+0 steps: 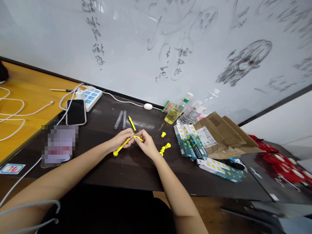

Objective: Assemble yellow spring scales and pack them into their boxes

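Both hands meet over the dark table. My left hand (123, 137) is closed on a yellow plastic stick (121, 147) with a round knob at its lower end. My right hand (145, 143) pinches a short yellow piece (138, 138). A thin metal wire loop (133, 136) shows between the fingers, where the two yellow parts meet; the joint is partly hidden. Just beyond the hands lies another yellow stick (132, 123) with a pointed end. Two clear plastic tubes (119, 120) lie beside it. Several small yellow caps (163, 134) are right of my right hand.
On the right stand teal-and-white boxes (190, 141), an open cardboard box (219, 133), a bottle of yellow liquid (175, 112) and a clear bottle (192, 112). At left are a phone (76, 112), a power strip (92, 97) and white cables. A whiteboard (131, 58) rises behind.
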`<state>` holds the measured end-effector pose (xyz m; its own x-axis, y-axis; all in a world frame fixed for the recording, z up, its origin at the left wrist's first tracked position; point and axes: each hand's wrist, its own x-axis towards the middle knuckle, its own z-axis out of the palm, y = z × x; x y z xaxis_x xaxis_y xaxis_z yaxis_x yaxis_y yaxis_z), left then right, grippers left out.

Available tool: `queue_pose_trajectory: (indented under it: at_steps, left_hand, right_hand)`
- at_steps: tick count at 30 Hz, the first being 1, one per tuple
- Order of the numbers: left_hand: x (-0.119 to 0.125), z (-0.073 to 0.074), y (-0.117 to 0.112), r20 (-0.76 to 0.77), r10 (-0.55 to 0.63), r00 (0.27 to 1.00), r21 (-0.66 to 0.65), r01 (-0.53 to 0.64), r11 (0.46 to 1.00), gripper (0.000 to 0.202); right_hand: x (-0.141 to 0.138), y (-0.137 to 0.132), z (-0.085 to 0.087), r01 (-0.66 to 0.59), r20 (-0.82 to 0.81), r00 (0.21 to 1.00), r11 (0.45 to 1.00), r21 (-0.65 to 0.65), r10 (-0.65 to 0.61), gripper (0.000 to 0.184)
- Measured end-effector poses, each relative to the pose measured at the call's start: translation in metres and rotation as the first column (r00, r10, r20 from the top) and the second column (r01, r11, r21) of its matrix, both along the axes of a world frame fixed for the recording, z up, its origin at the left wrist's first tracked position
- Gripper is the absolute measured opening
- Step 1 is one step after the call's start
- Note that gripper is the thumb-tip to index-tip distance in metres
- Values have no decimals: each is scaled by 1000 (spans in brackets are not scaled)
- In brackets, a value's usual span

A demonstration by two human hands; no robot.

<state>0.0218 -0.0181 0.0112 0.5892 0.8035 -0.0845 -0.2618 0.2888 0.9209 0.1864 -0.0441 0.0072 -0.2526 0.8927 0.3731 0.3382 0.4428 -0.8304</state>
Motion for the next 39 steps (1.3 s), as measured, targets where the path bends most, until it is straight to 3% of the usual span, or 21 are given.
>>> queue_pose_trajectory:
  at_steps: [10, 18, 24, 31, 39]
  left_hand:
    - [-6, 0, 6, -77, -84, 993, 7, 85, 996, 21]
    - [-4, 1, 6, -131, -35, 991, -37, 30, 999, 19]
    - [-3, 2, 5, -99, -84, 992, -30, 81, 996, 26]
    - [-3, -1, 4, -180, -109, 978, 27, 115, 993, 30]
    - [0, 1, -1, -206, -185, 961, -17, 186, 982, 21]
  right_hand:
    - [5, 2, 0, 75, 249, 958, 964, 253, -140, 8]
    - [12, 5, -1, 123, 329, 902, 898, 423, -279, 12]
    - [15, 8, -2, 161, 249, 925, 890, 427, -287, 11]
    - [11, 9, 0, 209, 92, 959, 886, 415, -269, 15]
    - [6, 4, 2, 171, 59, 978, 938, 302, -198, 17]
